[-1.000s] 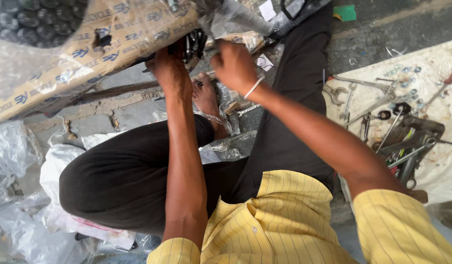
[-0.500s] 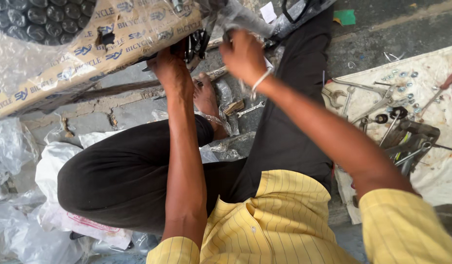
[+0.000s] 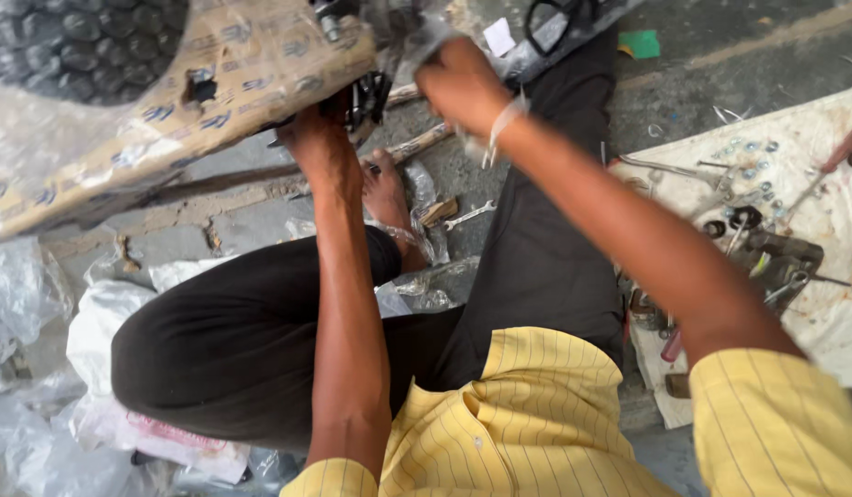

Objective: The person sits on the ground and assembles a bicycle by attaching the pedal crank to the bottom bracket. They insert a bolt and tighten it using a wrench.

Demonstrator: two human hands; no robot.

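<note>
The left hand reaches up under the wrapped wheel; its fingers are hidden behind the wrap's edge and the dark sprocket, so I cannot tell whether they grip or only press there. The right hand is curled into a fist just right of the sprocket, fingers tight around something at the hub, blurred and half covered by clear plastic, so what it holds cannot be told. A white band sits on that wrist.

The wheel fills the upper left, well above the knees. It is bound in tan printed cardboard with a small torn hole, and a black knobby tyre shows above the cardboard. The sprocket is black, toothed, and sits between the two hands, touching the left one.

Below the fingers, a bare foot rests on the concrete, with a small spanner just beside it. Far right of the right hand, a dirty cloth carries loose nuts and tools.
</note>
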